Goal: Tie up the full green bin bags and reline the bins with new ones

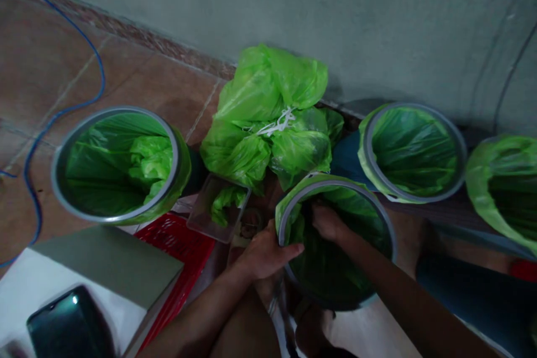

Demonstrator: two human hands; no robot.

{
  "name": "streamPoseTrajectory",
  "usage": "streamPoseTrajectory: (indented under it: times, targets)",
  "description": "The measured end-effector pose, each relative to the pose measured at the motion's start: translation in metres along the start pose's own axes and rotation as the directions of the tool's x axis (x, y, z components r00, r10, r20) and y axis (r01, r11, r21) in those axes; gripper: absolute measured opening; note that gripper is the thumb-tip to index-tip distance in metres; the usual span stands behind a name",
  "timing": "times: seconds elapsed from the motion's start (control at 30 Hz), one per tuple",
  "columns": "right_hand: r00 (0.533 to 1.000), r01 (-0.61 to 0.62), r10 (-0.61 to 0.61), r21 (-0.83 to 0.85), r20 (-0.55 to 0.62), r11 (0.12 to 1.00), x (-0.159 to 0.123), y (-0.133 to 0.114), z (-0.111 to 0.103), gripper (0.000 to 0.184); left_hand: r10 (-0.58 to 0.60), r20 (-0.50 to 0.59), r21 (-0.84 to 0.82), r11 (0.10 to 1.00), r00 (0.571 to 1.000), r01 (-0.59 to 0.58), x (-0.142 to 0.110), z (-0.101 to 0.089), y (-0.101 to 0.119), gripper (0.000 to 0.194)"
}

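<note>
Directly before me stands a trash bin (390,235) with a grey rim ring and a green plastic liner (348,274) inside. My left hand (266,254) is closed on the left side of its rim, with the thumb over the inner edge. My right hand (326,220) reaches down into the bin against the liner's far left wall. Its fingers are lost in shadow, so whether they hold anything is hidden. Beyond the rim lie green plastic bags (268,84), some tied with white string (280,122).
Lined bins stand at left (59,179), back right (464,162) and far right (478,179). A clear plastic tub (201,218) holds green plastic scraps. A red crate (197,246), a white box (25,274) bearing a phone (71,324), and a blue cable (103,75) lie leftward. A wall closes the back.
</note>
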State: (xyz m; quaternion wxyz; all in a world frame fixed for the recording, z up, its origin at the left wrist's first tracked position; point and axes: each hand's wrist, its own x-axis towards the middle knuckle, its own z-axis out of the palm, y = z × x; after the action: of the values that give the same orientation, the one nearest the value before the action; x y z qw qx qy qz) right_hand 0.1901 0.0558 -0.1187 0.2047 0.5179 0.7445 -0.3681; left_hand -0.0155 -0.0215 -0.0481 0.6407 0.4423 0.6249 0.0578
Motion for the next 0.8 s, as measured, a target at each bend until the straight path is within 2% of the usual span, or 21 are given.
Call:
streamPoseTrajectory:
  times: [0.13,0.23,0.37,0.47,0.53,0.6,0.7,0.8]
  targets:
    - [0.993,0.121,-0.121,-0.201,0.011,0.972,-0.051,0.001,-0.003,0.043,-0.001,-0.009,0.015,1.000,1.000,0.001,0.001,0.002,-0.002,0.068]
    - [0.997,0.075,-0.074,-0.394,0.017,0.916,-0.072,0.017,0.001,0.039,-0.012,-0.010,0.023,1.000,1.000,0.012,0.001,0.003,-0.003,0.069]
    - [0.986,0.129,-0.060,-0.487,0.155,0.864,-0.069,0.041,0.024,0.034,-0.028,-0.015,0.027,0.999,0.999,0.029,0.001,0.004,-0.001,0.066]
    - [0.982,0.130,-0.054,-0.449,0.179,0.884,-0.051,0.045,0.042,0.037,-0.017,-0.015,0.030,0.999,1.000,0.018,0.001,0.004,0.001,0.066]
    - [0.974,0.148,-0.060,-0.418,0.216,0.896,-0.040,0.044,0.046,0.039,-0.028,-0.005,0.046,0.999,1.000,0.028,0.000,0.003,0.004,0.068]
    - [0.957,0.177,-0.060,-0.409,0.283,0.895,-0.033,0.042,0.042,0.035,-0.050,0.001,0.069,0.996,0.999,0.050,-0.001,0.003,0.005,0.068]
    - [0.941,0.195,-0.049,-0.417,0.336,0.888,-0.035,0.042,0.021,0.022,-0.051,0.003,0.093,0.994,0.999,0.051,0.000,0.003,0.005,0.068]
    - [0.948,0.215,-0.096,-0.390,0.303,0.895,-0.049,0.043,-0.005,0.029,-0.033,0.013,0.095,0.995,0.999,0.032,0.001,0.003,0.004,0.071]
